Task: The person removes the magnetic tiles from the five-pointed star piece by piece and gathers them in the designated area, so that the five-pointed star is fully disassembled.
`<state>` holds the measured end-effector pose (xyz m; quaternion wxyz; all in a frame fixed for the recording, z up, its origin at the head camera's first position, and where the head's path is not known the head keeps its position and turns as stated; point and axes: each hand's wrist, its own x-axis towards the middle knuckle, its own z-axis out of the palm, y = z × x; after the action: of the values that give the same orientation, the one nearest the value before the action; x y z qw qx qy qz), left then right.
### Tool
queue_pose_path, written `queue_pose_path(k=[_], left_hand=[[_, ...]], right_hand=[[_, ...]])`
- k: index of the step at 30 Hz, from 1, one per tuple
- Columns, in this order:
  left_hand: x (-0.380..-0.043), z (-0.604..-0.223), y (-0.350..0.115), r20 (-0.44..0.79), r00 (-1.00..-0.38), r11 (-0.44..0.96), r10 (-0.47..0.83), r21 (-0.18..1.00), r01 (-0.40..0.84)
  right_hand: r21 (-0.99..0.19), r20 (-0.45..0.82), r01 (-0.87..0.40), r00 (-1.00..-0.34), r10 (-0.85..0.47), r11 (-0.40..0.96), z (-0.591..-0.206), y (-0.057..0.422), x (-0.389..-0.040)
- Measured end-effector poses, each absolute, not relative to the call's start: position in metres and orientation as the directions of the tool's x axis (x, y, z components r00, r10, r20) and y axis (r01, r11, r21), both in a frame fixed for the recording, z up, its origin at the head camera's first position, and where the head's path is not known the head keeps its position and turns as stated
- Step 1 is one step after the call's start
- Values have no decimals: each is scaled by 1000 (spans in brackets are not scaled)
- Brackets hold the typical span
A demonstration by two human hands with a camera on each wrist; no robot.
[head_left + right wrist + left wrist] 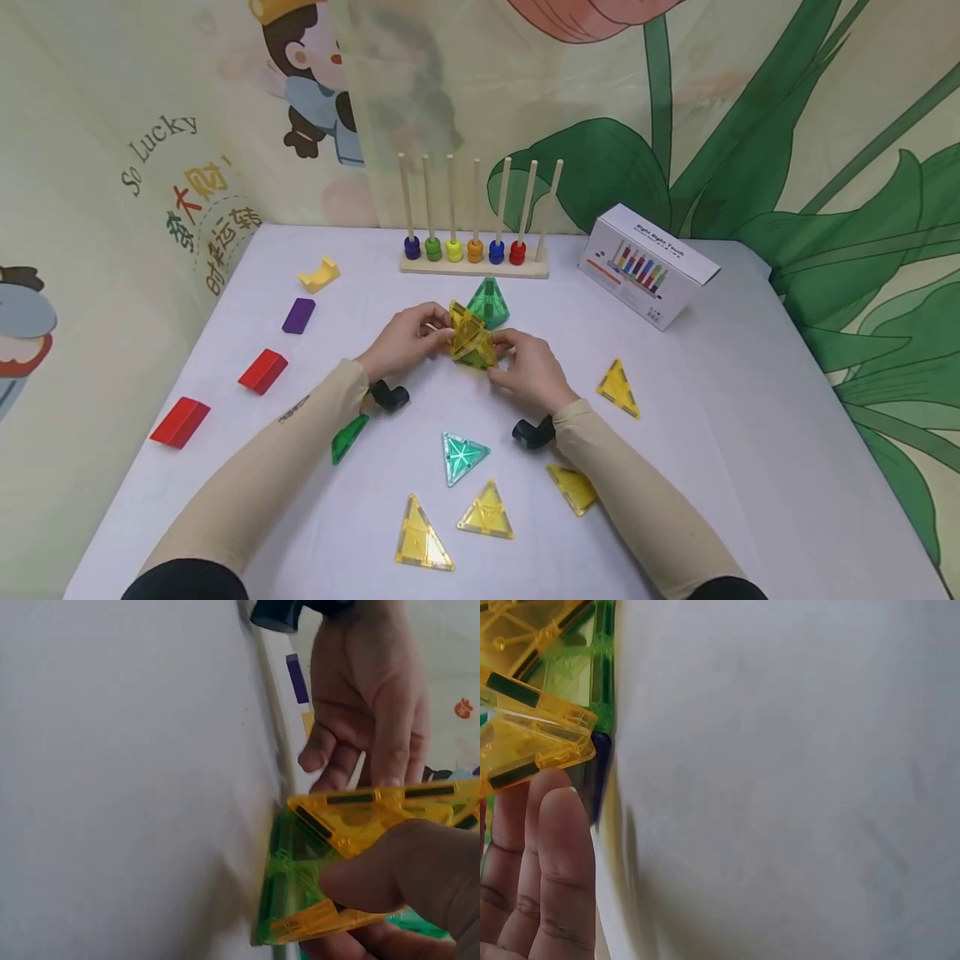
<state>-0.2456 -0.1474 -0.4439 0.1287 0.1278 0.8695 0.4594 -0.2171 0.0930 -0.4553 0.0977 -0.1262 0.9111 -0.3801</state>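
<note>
Both hands hold a small structure of yellow magnetic tiles (pixel 471 337) in mid-table. From its left side my left hand (pixel 412 333) pinches a tile; the left wrist view has these fingertips (pixel 564 825) against a yellow tile's edge. My right hand (pixel 532 367) grips the right side, its thumb (pixel 367 881) pressed on the tiles in the right wrist view. That view also has a green tile (pixel 281 877) at the structure's base. Just behind stands a green tile pyramid (pixel 489 302). The structure's inside is partly hidden by the fingers.
Loose yellow triangles (pixel 423 537) and a teal triangle (pixel 462 457) lie nearer; a green tile (pixel 348 438) sits by the left forearm. Red blocks (pixel 262 372), a purple block (pixel 298 316) and a yellow arch (pixel 318 275) line the left. A peg stand (pixel 474 265) and box (pixel 645 267) are behind.
</note>
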Motion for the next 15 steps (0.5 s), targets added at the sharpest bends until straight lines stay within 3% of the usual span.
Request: queue_pose_path(k=[15], left_hand=[[-222, -446, -141, -112, -948, 466, 299, 884, 43]], right_hand=[[-737, -92, -208, -912, -400, 643, -452, 108, -226]])
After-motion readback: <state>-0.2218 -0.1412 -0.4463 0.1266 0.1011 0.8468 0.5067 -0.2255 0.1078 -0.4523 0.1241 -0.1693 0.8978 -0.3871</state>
